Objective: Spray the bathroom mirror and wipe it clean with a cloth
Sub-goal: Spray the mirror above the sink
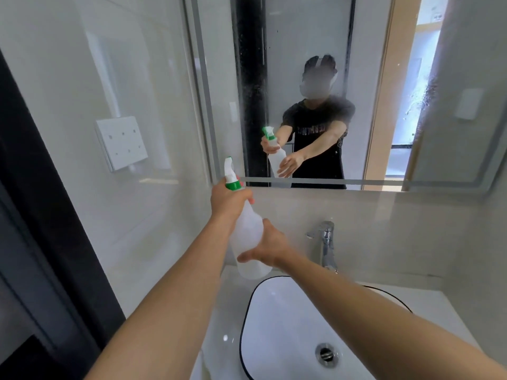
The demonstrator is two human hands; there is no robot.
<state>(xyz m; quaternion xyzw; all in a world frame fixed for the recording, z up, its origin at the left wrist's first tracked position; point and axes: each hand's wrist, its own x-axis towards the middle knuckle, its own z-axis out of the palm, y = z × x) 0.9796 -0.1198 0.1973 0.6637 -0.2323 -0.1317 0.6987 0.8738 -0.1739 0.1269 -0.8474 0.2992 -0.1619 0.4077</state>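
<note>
Mirror (315, 64) misted; left hand (227, 198) grips spray bottle (247, 229), right hand (270, 246) cups it.

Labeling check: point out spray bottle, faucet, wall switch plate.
spray bottle (247, 229): head view, translucent body.
faucet (327, 242): head view, chrome column.
wall switch plate (122, 142): head view, white face.

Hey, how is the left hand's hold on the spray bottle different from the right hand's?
The left hand grips the spray bottle high up, at the neck under the green collar; the right hand holds it low, on the body. The left hand's fingers are curled tightly round the neck, while the right hand's are spread more loosely round the wider body. Both hold the same bottle, tilted with its nozzle toward the mirror.
</note>
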